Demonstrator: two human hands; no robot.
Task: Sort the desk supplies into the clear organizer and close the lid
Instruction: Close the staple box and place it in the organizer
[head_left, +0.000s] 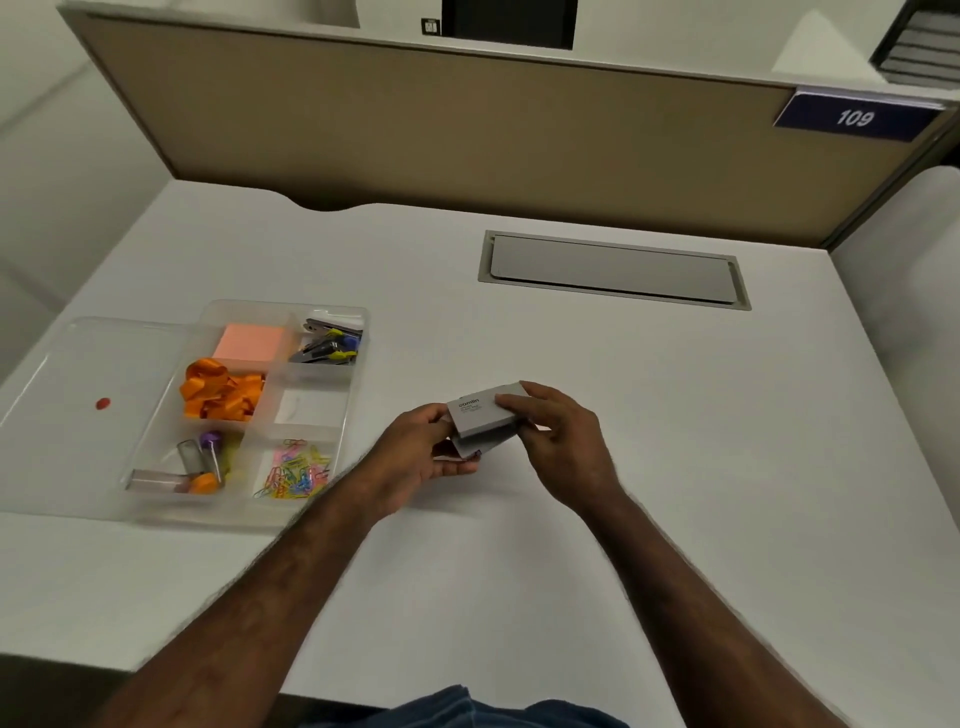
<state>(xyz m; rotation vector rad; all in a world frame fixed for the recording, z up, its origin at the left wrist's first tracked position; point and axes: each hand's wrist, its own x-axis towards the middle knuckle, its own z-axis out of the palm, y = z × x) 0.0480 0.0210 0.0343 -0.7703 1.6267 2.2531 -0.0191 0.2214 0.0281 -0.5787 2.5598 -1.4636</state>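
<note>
While both hands are meeting over the middle of the white desk (675, 441), they are holding a small grey box (480, 410) between them, well to the right of the clear organizer (340, 415). The left hand (421, 467) is cupping the box from below, its fingers curling under a loose flap at the bottom and its thumb pressing the near left edge. The right hand (561, 441) is gripping the far right end, fingers curling over the top. The organizer is sitting near the desk's left edge with its lid (78, 374) lying open flat to the left. Its compartments are holding a pink sticky pad (252, 340), orange bands (221, 392), coloured paper clips (296, 470), dark binder clips (327, 340) and push pins (200, 460); one middle compartment is looking nearly bare.
</note>
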